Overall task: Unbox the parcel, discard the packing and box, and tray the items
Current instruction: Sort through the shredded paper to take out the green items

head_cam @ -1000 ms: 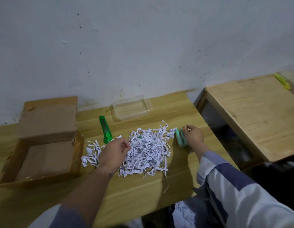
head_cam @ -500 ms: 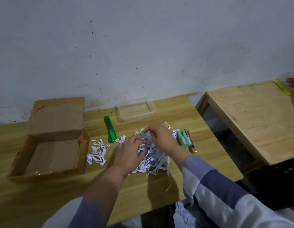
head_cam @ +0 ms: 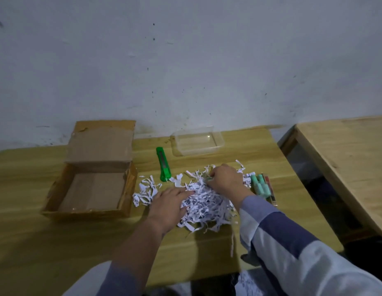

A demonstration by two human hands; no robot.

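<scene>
A heap of white shredded paper [head_cam: 205, 201] lies in the middle of the wooden table [head_cam: 207, 248]. My left hand [head_cam: 168, 208] rests flat on the heap's left side, fingers spread. My right hand [head_cam: 225, 179] digs into the top of the heap, fingers curled among the strips; what they grip is hidden. A pack of mint-green items [head_cam: 261, 185] lies just right of the heap. The open cardboard box [head_cam: 94, 186] stands at the left with nothing visible inside. A clear plastic tray [head_cam: 197, 141] sits at the back near the wall.
A green utility knife [head_cam: 163, 164] lies between the box and the tray. Loose paper strips [head_cam: 145, 190] are scattered by the box. A second wooden table [head_cam: 352, 163] stands to the right across a dark gap. More shreds lie on the floor below [head_cam: 247, 283].
My right hand let go of the mint-green pack, left it beside the heap and moved left into the shredded paper. My left hand slid onto the heap and flattened.
</scene>
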